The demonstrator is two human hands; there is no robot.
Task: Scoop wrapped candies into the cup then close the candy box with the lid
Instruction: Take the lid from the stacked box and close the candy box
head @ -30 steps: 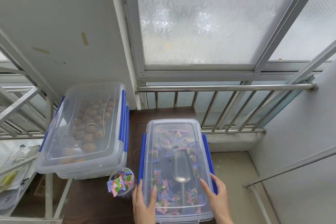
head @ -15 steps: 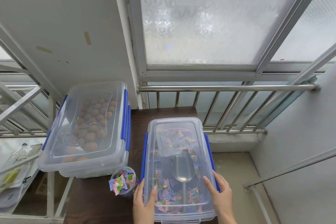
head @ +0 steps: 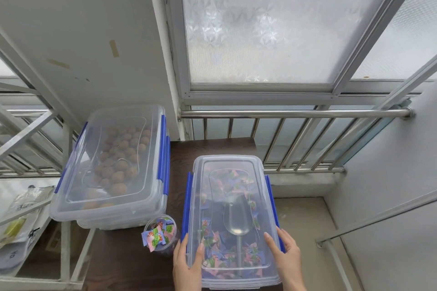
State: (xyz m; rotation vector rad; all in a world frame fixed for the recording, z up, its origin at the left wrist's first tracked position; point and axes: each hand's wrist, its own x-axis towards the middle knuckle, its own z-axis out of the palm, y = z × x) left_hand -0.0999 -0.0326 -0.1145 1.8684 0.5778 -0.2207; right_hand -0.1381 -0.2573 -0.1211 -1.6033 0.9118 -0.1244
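While both hands lie flat and open on the lid [head: 233,198], the left hand [head: 186,264] and right hand [head: 285,255] sit beside the blue clips. The candy box [head: 238,284] runs long away from them, with the full cup [head: 162,234] just left.

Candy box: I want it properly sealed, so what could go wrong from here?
The blue clips still stand out from the sides, so the lid may only be resting on. The heaped cup stands right beside the left hand; snapping that clip could knock it over. The scoop is shut inside.
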